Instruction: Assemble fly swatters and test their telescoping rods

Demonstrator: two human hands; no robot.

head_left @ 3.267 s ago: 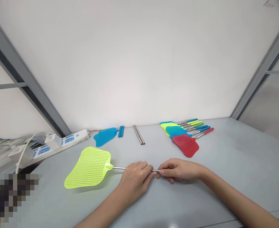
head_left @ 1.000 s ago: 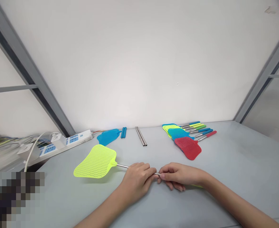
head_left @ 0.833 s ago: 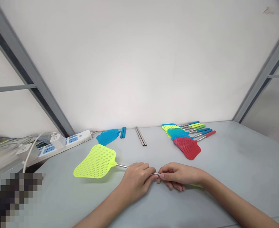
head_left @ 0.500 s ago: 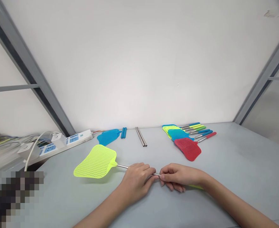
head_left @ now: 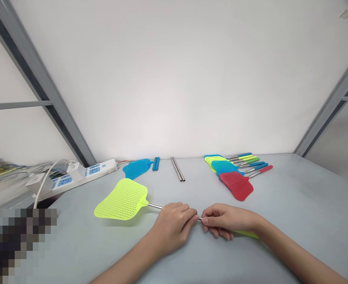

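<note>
- Yellow-green plastic forms the perforated swatter head (head_left: 122, 200), placed between nine and ten o'clock (all clock positions are read from the gap between the two hands); a soft shadow lies on the worktop (head_left: 304, 205) below its near edge.
- Metal shaft (head_left: 155, 206): runs from the neck of this head toward four o'clock and into the left hand (head_left: 175, 225), whose fingers are closed over it, knuckles up.
- Right hand (head_left: 228, 217): thumb and forefinger pinch the short length of metal that shows between the hands; the other fingers are loosely curled near the worktop. Whether this length is one piece or a joint cannot be told.
- Yellow-green strip (head_left: 249, 234): near four o'clock, mostly hidden by the right hand and wrist.
- Blue perforated piece (head_left: 136, 168): between ten and eleven o'clock, flat on the worktop; the number of layers is unclear.
- Two blue grips (head_left: 156, 164): near eleven o'clock, side by side, just beside the blue piece.
- Two metal tubes (head_left: 177, 169): at eleven o'clock, side by side, well apart from the hands.
- Swatters with handles (head_left: 221, 166): between one and two o'clock, overlapping in a fan, blue, yellow-green and red, the red head (head_left: 237, 185) nearest.
- White power strip (head_left: 94, 170): toward ten o'clock, at the worktop's edge.
</note>
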